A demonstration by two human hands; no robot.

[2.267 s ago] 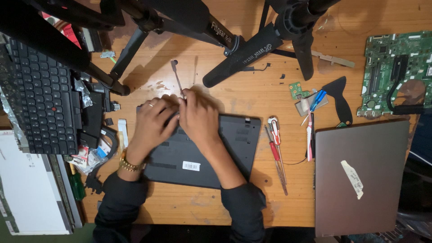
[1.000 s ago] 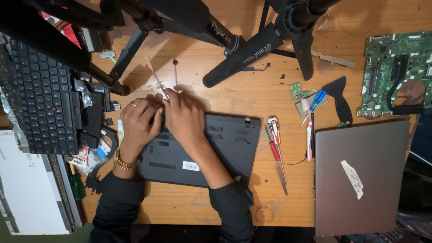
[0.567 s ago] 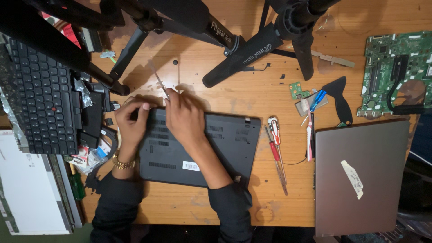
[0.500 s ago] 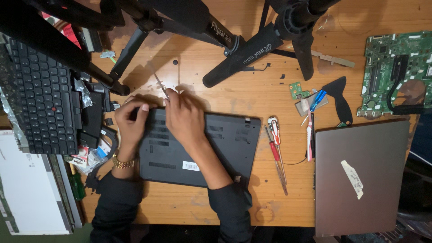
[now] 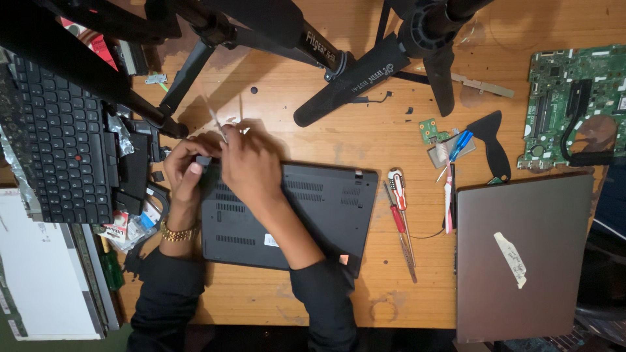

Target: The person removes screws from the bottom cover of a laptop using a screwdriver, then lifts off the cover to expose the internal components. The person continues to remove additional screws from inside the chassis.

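Note:
A black laptop base (image 5: pixel 306 215) lies bottom up on the wooden table (image 5: pixel 365 130). Both of my hands work at its far left corner. My left hand (image 5: pixel 184 173) pinches a small dark piece at that corner, with a gold watch on the wrist. My right hand (image 5: pixel 251 168) lies over the laptop's top edge and grips a thin metal tool (image 5: pixel 217 124), whose shaft points up and left. The tool's tip is hidden between my fingers.
Black tripod legs (image 5: pixel 339 78) cross the far side. A detached keyboard (image 5: pixel 62 150) and a white panel (image 5: pixel 36 274) sit left. Red-handled screwdrivers (image 5: pixel 399 208), a black pry tool (image 5: pixel 492 146), a green circuit board (image 5: pixel 574 104) and a grey closed laptop (image 5: pixel 521 254) lie right.
Both hands have slid left along the laptop's far edge to its left corner. The thin tool has tilted and moved left with my right hand.

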